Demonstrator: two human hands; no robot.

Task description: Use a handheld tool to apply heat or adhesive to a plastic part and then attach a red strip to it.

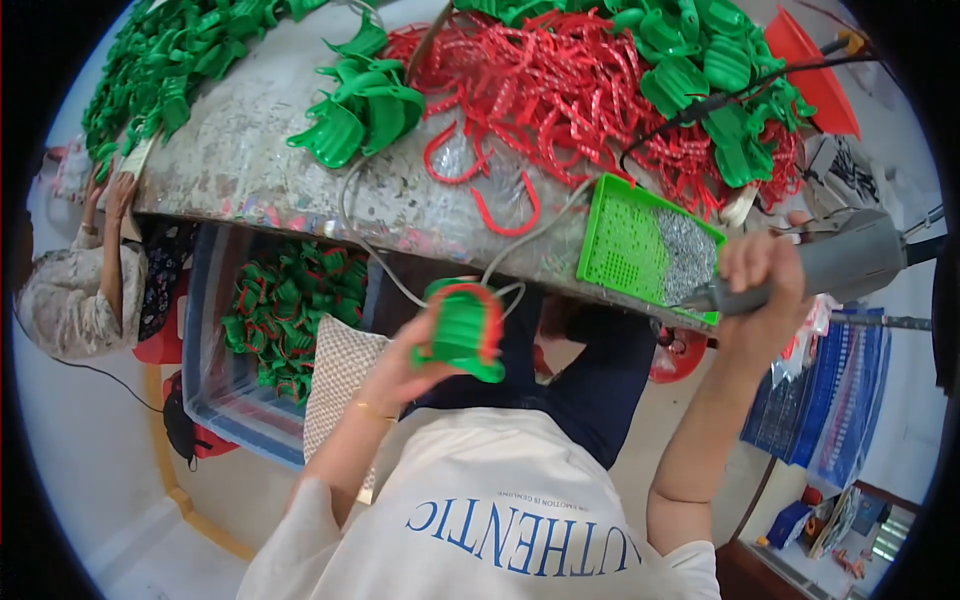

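My left hand [400, 362] is closed on a green plastic piece [462, 328] with a red curved strip around its rim, held in front of my lap and slightly blurred. In my right hand [762, 285] is a grey electric screwdriver [855, 258]. Its tip points left over the near edge of a bright green perforated tray [612, 245], where small silvery screws [688, 250] are heaped in the right part. Whether a screw sits on the tip is too small to tell. Just beyond the tray lie loose red curved strips [508, 215] on the worktable [260, 160].
Green pieces [345, 115] and a large red heap [540, 80] cover much of the table's far side. A blue-grey bin [215, 380] with red-rimmed green pieces stands at left. Another person [85, 290] works at the far left. A cable [350, 215] hangs over the table edge.
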